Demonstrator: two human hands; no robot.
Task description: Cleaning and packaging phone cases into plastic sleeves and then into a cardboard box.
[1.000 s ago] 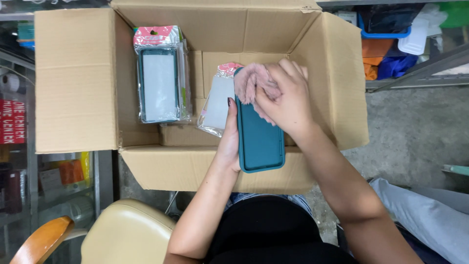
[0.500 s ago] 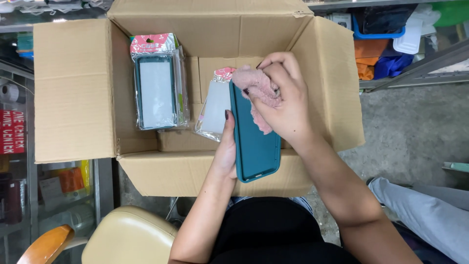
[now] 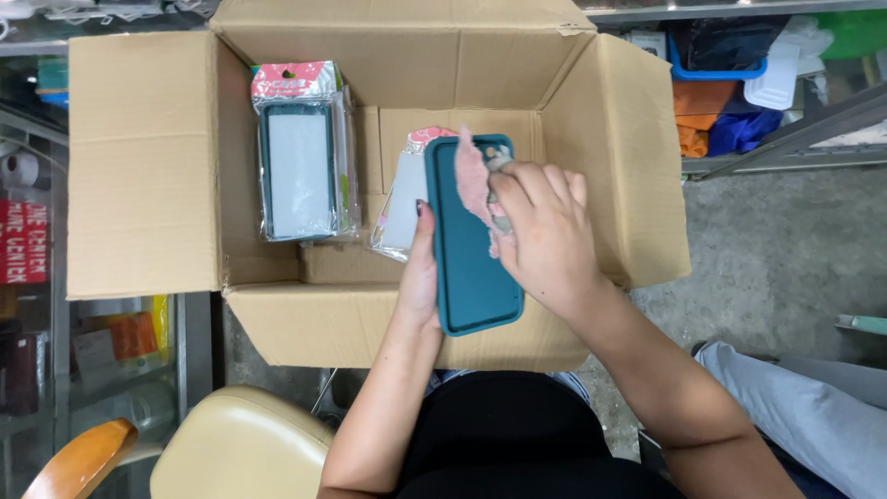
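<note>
We're looking down into an open box (image 3: 370, 166), and our left hand (image 3: 420, 282) grips the teal case (image 3: 471, 249) along its left edge, thumb up the side, holding it over the box's near wall. Our right hand (image 3: 545, 236) is closed on a pink cloth (image 3: 473, 180), pressing it to the case's upper face. Inside the box, a packaged case (image 3: 300, 157) leans on the left, another packet (image 3: 402, 199) just behind ours.
</note>
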